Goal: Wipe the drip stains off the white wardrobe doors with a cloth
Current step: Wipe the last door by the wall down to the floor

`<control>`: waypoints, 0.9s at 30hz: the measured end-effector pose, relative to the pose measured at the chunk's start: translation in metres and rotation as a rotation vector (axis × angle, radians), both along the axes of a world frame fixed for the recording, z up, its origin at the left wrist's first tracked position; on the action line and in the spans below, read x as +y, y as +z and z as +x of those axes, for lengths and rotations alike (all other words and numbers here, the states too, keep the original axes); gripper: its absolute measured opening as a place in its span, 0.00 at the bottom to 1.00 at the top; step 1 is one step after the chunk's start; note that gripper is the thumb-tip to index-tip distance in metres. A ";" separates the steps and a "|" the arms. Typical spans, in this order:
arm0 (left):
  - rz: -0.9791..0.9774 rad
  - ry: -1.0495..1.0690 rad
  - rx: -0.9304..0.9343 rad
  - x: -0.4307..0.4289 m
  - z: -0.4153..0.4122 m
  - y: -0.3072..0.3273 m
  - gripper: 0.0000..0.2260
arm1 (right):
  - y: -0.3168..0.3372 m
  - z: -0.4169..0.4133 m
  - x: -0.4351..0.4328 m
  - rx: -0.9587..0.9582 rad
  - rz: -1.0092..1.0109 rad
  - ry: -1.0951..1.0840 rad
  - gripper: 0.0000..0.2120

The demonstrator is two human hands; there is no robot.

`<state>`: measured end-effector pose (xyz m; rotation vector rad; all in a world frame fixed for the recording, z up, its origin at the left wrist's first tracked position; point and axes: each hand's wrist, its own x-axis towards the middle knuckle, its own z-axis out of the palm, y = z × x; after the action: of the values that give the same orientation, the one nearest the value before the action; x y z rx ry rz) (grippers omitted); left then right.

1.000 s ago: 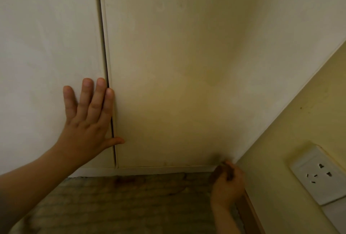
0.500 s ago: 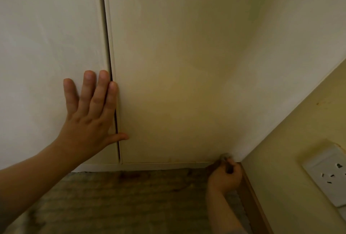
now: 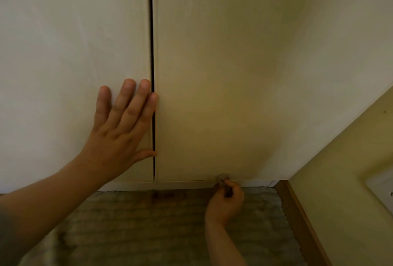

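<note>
Two white wardrobe doors fill the view, the left door [image 3: 63, 53] and the right door [image 3: 223, 74], split by a dark vertical gap [image 3: 152, 53]. My left hand [image 3: 121, 129] lies flat on the left door, fingers straight, its index finger and thumb reaching the gap. Low down, my right hand [image 3: 225, 202] grips a small grey cloth [image 3: 222, 177] and holds it against the bottom edge of the right door. Most of the cloth is hidden inside the fist. No drip stains show clearly on the dim doors.
A white plinth [image 3: 182, 185] runs under the doors above a grey ribbed mat [image 3: 148, 227]. A yellow wall [image 3: 350, 180] with a wooden skirting board [image 3: 297, 212] closes the right side, and a white wall socket [image 3: 380, 189] sits at the right edge.
My right hand has slid the cloth leftward along the bottom edge, away from the corner by the yellow wall. The view has shifted right; my left hand stays flat on the left door.
</note>
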<state>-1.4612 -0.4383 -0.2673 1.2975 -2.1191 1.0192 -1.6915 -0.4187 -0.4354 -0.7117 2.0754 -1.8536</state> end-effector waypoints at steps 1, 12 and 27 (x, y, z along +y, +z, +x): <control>0.005 -0.013 -0.032 0.002 0.005 0.000 0.61 | 0.001 0.008 0.002 0.005 -0.004 0.009 0.15; 0.088 -0.107 -0.175 0.018 0.060 -0.016 0.56 | 0.001 0.085 0.009 -0.037 -0.032 0.037 0.15; 0.197 -0.144 -0.160 0.031 0.105 -0.030 0.53 | 0.026 0.121 0.039 0.043 -0.186 0.248 0.21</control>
<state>-1.3565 -0.4074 -0.2976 1.1635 -2.4474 0.8994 -1.5705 -0.3801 -0.4095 -1.0122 1.7599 -1.9175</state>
